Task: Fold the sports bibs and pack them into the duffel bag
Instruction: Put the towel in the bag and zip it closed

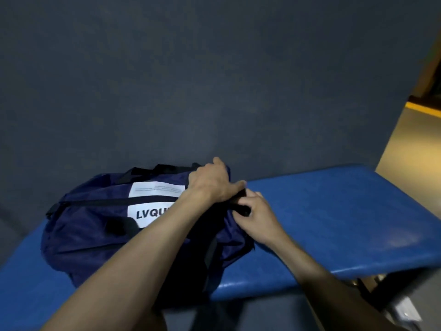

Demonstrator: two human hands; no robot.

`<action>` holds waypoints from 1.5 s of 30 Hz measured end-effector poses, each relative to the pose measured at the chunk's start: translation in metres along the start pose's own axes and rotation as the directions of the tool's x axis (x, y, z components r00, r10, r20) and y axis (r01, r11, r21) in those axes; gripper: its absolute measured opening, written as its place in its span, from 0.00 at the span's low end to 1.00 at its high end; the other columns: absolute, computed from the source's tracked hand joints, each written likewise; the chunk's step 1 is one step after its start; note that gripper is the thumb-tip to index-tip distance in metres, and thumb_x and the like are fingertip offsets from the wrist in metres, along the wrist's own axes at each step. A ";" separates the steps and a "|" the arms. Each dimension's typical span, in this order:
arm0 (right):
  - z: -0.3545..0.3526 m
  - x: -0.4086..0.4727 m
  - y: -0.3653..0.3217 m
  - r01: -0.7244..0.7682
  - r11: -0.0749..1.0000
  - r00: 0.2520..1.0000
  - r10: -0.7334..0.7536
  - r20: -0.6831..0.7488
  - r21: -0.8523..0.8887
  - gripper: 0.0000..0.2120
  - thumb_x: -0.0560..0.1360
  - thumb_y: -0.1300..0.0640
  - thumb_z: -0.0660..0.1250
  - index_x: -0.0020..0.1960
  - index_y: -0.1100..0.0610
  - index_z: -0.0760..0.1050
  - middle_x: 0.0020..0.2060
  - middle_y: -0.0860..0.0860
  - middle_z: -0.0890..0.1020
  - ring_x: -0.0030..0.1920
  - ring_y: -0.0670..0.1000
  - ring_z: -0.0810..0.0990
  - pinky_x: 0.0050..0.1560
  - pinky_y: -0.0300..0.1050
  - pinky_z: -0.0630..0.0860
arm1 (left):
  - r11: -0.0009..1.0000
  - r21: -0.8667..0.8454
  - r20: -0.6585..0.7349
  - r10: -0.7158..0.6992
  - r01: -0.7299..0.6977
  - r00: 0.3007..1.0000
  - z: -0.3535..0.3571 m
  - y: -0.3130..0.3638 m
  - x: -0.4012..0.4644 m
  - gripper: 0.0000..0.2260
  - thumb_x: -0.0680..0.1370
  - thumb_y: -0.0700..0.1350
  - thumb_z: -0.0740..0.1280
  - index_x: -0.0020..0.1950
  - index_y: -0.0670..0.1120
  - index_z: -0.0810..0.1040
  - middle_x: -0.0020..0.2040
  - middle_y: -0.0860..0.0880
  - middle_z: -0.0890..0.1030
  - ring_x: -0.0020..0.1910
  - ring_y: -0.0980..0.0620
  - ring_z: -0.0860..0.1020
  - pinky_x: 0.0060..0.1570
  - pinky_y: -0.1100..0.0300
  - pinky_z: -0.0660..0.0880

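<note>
A navy duffel bag (95,225) with white labels and black straps lies on a blue padded bench (334,223). Its zipper line runs closed along the top from the left end. My left hand (211,181) grips the bag's fabric at its right end, near the far handle. My right hand (259,217) pinches a black tab or strap at that same end, just below my left thumb. No bibs are visible; the bag's inside is hidden.
A dark blue-grey wall rises right behind the bench. The bench's right half (346,211) is bare blue padding. A tan floor with a yellow stripe (422,108) shows at the far right, and a black bench leg (391,290) below the front edge.
</note>
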State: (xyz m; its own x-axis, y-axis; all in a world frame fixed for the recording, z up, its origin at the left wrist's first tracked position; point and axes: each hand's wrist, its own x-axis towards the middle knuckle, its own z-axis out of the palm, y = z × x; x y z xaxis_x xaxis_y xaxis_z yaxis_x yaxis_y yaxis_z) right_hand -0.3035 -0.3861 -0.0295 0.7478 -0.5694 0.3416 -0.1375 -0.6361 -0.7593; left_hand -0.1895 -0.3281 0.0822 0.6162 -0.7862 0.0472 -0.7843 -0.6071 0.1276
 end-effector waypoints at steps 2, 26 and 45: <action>-0.007 0.002 0.000 0.034 0.999 0.999 -0.034 0.016 0.029 0.13 0.70 0.48 0.64 0.45 0.51 0.85 0.43 0.46 0.80 0.45 0.46 0.75 0.48 0.35 0.68 | 1.000 0.018 0.024 -0.018 0.018 1.000 0.004 0.002 0.011 0.25 0.78 0.56 0.68 0.67 0.41 0.66 0.67 0.38 0.76 0.66 0.36 0.75 0.60 0.48 0.72; -0.056 -0.010 -0.007 -0.230 0.962 0.927 0.171 0.334 0.145 0.07 0.69 0.70 0.70 0.44 0.60 0.79 0.27 0.47 0.80 0.29 0.48 0.79 0.33 0.44 0.76 | 0.895 -0.320 -0.208 0.253 -0.310 0.945 0.034 -0.043 -0.063 0.16 0.71 0.62 0.73 0.46 0.53 0.73 0.41 0.56 0.75 0.42 0.55 0.75 0.46 0.58 0.72; -0.054 0.108 0.018 -0.071 0.951 0.995 0.090 0.049 -0.300 0.05 0.75 0.62 0.74 0.42 0.55 0.81 0.34 0.47 0.80 0.36 0.47 0.78 0.37 0.38 0.71 | 0.869 -0.290 -0.067 0.398 -0.400 0.915 0.036 -0.053 -0.066 0.21 0.73 0.58 0.75 0.36 0.46 0.70 0.35 0.52 0.75 0.35 0.52 0.74 0.37 0.56 0.65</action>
State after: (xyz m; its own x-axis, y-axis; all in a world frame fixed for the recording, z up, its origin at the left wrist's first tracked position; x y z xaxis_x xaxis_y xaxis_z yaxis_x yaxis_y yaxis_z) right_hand -0.2606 -0.4871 0.0239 0.7636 -0.5978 0.2441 -0.3790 -0.7210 -0.5801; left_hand -0.1912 -0.2487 0.0364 0.2559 -0.9532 0.1607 -0.9076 -0.1797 0.3794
